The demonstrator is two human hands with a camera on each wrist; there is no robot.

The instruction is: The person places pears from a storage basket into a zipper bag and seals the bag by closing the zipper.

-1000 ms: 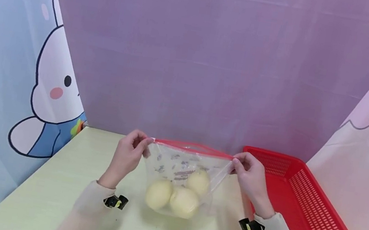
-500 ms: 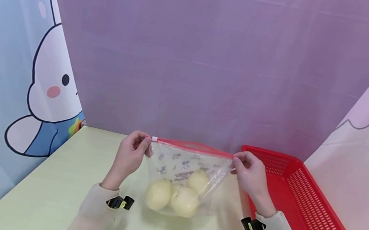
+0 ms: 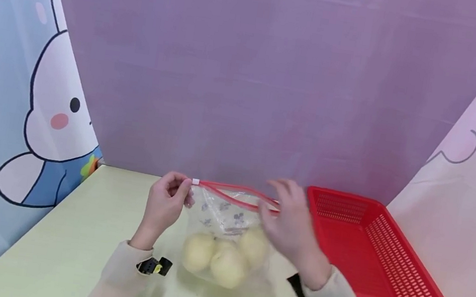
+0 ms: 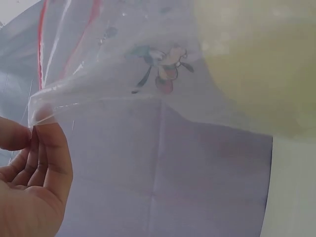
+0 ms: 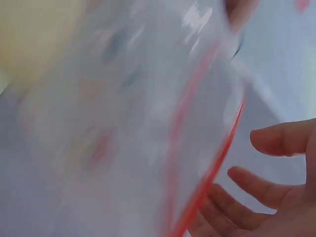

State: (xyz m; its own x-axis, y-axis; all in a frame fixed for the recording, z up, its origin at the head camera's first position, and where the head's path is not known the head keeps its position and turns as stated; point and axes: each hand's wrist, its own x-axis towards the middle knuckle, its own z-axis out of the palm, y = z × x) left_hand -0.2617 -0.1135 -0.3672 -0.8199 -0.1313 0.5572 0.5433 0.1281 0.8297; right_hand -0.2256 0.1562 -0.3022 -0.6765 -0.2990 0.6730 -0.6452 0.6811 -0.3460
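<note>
A clear zip bag [image 3: 215,211] with a red zip edge and printed figures hangs just over the table in the head view. Inside its bottom lie pale yellow round fruits [image 3: 229,266], three of them visible. My left hand [image 3: 167,199] pinches the bag's upper left corner between thumb and forefinger, beside the white slider [image 3: 195,181]. At the bag's right end my right hand [image 3: 293,225], blurred, has its fingers spread. In the right wrist view, the thumb and fingers [image 5: 256,187] stand apart near the red zip edge [image 5: 210,173]. The bag's mouth gapes.
A red plastic basket [image 3: 355,256] with slotted walls stands on the right of the pale table [image 3: 65,241]. Behind the table hangs a purple cloth [image 3: 238,82]; printed curtains flank both sides.
My right hand has let go of the bag's right corner and moved left, its fingers spreading. The zip edges have parted and the right end sags. My left hand keeps its pinch.
</note>
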